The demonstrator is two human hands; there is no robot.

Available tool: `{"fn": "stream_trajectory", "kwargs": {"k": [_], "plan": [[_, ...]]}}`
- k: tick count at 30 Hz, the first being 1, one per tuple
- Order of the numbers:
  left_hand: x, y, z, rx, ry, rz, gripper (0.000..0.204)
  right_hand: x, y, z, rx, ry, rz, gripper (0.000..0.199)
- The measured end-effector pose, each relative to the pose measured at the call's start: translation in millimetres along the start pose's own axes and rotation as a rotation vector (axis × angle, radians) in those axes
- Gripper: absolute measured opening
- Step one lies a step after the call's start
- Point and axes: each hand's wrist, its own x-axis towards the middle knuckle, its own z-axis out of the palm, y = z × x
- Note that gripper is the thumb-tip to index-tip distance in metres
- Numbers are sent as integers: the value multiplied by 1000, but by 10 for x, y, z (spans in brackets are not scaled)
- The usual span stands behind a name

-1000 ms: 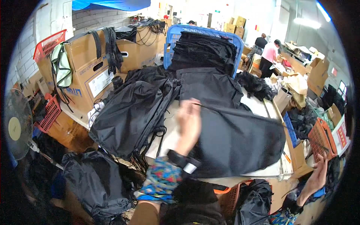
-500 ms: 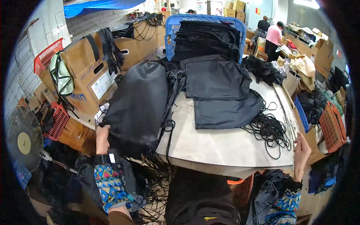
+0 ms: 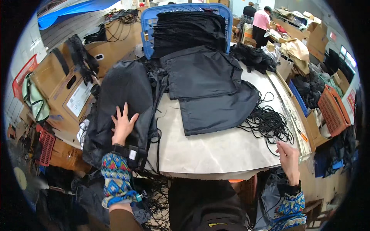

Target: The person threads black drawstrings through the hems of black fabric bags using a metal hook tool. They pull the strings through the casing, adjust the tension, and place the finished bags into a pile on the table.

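Note:
My left hand [image 3: 124, 125] lies with spread fingers on a tall heap of black fabric drawstring bags [image 3: 125, 84] at the table's left side. The fingers are open and hold nothing. My right hand [image 3: 288, 157] hovers by the table's front right edge, its fingers curled in. Whatever is inside them, if anything, is hidden. Close to it lies a tangle of black cords [image 3: 266, 125]. These cords come from a stack of flat black bags [image 3: 219, 111] in the middle of the table.
Behind the stack stands a blue plastic basket [image 3: 147, 29] with many folded black pieces. Cardboard boxes [image 3: 58, 86] line the left side. An orange crate [image 3: 334, 109] and a black fabric pile [image 3: 254, 57] are at the right. Two people [image 3: 262, 21] stand far back.
My left hand has let go of the heap's near left edge and now lies flat on its top. My right hand has moved in over the table edge, and its fingers have curled.

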Motion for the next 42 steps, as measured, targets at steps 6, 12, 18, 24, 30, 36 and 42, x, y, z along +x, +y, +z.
{"fn": "stream_trajectory", "kwargs": {"k": [6,12,18,24,30,36,42], "plan": [[592,-897,340,-21,-297,79,72,-37,221,181,-24,-118,63,13],[52,-429,-115,-104,-173,256,59,199,434,642,-238,-214,111,16],[-523,-209,-616,-130,-201,323,52,241,635,816,-239,-167,-29,11],[-1780,1082,-534,-592,-248,482,22,10,-165,416,370,-455,202,8],[-2758,2200,85,-1221,-554,658,43,-224,-1042,34,732,-741,305,7],[-2536,1896,-7,-383,413,416,53,-412,-810,-19,619,-630,254,8],[-1864,308,132,73,291,-74,51,-459,-835,0,600,-660,242,10]]}}
